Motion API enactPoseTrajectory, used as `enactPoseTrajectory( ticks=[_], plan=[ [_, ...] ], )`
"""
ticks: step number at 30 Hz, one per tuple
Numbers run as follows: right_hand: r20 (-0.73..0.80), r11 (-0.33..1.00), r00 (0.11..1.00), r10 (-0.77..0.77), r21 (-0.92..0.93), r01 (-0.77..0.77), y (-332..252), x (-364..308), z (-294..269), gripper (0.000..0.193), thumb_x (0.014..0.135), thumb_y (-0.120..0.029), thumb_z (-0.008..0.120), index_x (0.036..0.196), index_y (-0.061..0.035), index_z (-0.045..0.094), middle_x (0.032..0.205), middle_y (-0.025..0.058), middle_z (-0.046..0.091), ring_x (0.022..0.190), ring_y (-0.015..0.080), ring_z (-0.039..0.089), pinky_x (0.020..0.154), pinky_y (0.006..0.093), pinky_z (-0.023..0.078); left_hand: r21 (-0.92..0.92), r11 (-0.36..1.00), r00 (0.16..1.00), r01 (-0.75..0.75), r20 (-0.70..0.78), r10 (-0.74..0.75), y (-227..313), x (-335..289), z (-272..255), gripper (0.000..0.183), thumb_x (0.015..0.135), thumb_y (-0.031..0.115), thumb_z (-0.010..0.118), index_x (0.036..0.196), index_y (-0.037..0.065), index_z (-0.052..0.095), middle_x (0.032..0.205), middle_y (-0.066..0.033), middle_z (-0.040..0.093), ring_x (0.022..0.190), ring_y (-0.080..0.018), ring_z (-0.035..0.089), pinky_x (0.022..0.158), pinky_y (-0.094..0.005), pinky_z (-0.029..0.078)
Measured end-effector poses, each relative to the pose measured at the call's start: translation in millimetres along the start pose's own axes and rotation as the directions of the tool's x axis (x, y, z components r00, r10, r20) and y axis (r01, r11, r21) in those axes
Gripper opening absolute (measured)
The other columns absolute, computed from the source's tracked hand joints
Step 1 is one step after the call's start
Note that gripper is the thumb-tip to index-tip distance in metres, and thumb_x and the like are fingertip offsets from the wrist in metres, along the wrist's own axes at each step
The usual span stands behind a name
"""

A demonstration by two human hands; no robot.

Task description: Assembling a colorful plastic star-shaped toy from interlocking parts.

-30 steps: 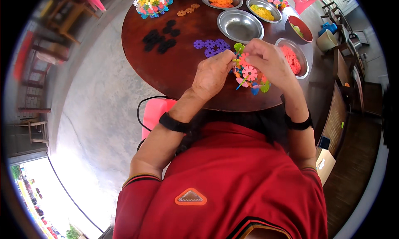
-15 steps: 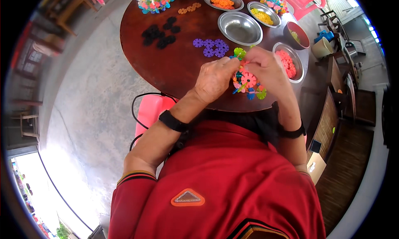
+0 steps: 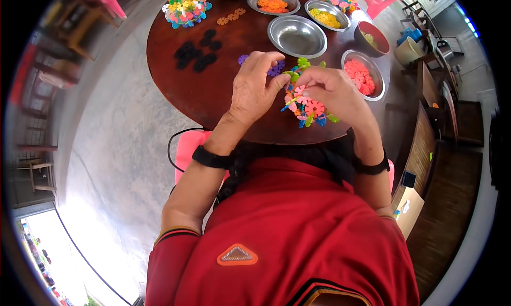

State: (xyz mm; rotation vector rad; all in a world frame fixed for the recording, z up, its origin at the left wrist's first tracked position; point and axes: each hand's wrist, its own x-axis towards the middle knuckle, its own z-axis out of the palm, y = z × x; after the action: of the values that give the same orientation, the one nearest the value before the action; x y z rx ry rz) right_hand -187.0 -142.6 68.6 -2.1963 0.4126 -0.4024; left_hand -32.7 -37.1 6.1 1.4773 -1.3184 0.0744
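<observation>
Near the table's front edge is a colourful cluster of interlocking snowflake discs, with pink, green, blue and orange pieces. My right hand is at its upper right side, thumb and forefinger pinched on a pink snowflake disc of the cluster. To the left of it, my left hand is raised with thumb and fingers apart, holding nothing that I can see. Purple discs lie just beyond and are partly hidden by that hand.
Black discs and orange discs lie on the round table. Metal bowls stand farther back: a bare one, others with orange, yellow and pink pieces. A finished-looking disc ball sits far left.
My left hand has come off the cluster and moved left, its fingers spreading. My right hand stays at the cluster, pinching a pink disc. The view has shifted slightly.
</observation>
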Motion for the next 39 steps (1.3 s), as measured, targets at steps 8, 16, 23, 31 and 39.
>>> enactPoseTrajectory(
  ticks=[8, 16, 23, 31, 39],
  plan=[
    [-0.217, 0.978, 0.954, -0.206, -0.065, 0.196, 7, 4, -21, 0.012, 0.08, -0.009, 0.065, 0.087, -0.0001, 0.063, 0.081, 0.0134, 0.065, 0.073, 0.0247, 0.063, 0.067, 0.0334, 0.049, 0.083, 0.994, 0.988, -0.075, 0.14, 0.062, 1, -7, 0, 0.012, 0.076, 0.008, 0.07, 0.083, 0.006, 0.06, 0.076, -0.0077, 0.058, 0.073, -0.0285, 0.06, 0.064, -0.0395, 0.047],
    [-0.314, 0.806, 0.945, 0.095, -0.533, -0.258, 114, -22, -100, 0.02, 0.078, -0.017, 0.067, 0.093, -0.0045, 0.066, 0.089, 0.0167, 0.065, 0.087, 0.035, 0.062, 0.077, 0.0424, 0.048, 0.107, 0.981, 0.982, -0.163, 0.119, 0.15, 10, -13, 7, 0.014, 0.074, 0.009, 0.071, 0.08, 0.008, 0.059, 0.069, -0.0065, 0.058, 0.066, -0.0275, 0.059, 0.061, -0.0384, 0.047],
    [-0.214, 0.662, 0.941, 0.26, -0.671, -0.335, 128, -19, -89, 0.027, 0.071, -0.023, 0.075, 0.087, -0.0036, 0.063, 0.091, 0.0163, 0.065, 0.092, 0.0345, 0.06, 0.075, 0.0446, 0.046, 0.085, 0.993, 0.984, -0.085, 0.161, 0.071, 12, -16, 8, 0.015, 0.074, 0.009, 0.071, 0.08, 0.008, 0.058, 0.07, -0.0067, 0.059, 0.065, -0.0277, 0.06, 0.061, -0.0384, 0.048],
    [-0.303, 0.684, 0.938, 0.169, -0.649, -0.333, 145, -11, -91, 0.025, 0.076, -0.023, 0.07, 0.094, -0.006, 0.064, 0.093, 0.0155, 0.064, 0.095, 0.0346, 0.061, 0.082, 0.0433, 0.047, 0.057, 0.99, 0.981, -0.129, 0.152, 0.119, 12, -16, 8, 0.01, 0.078, 0.006, 0.07, 0.083, 0.004, 0.062, 0.069, -0.0069, 0.059, 0.059, -0.0218, 0.057, 0.056, -0.0318, 0.046],
    [-0.304, 0.636, 0.944, 0.131, -0.704, -0.315, 159, 13, -90, 0.022, 0.082, -0.021, 0.061, 0.1, -0.0088, 0.066, 0.099, 0.0177, 0.064, 0.1, 0.0355, 0.059, 0.087, 0.044, 0.046, -0.108, 0.986, 0.99, 0.129, 0.063, -0.122, 6, -16, -1, 0.011, 0.09, 0.011, 0.059, 0.097, 0.004, 0.062, 0.08, -0.0109, 0.062, 0.072, -0.0291, 0.061, 0.066, -0.0344, 0.048]
  ],
)
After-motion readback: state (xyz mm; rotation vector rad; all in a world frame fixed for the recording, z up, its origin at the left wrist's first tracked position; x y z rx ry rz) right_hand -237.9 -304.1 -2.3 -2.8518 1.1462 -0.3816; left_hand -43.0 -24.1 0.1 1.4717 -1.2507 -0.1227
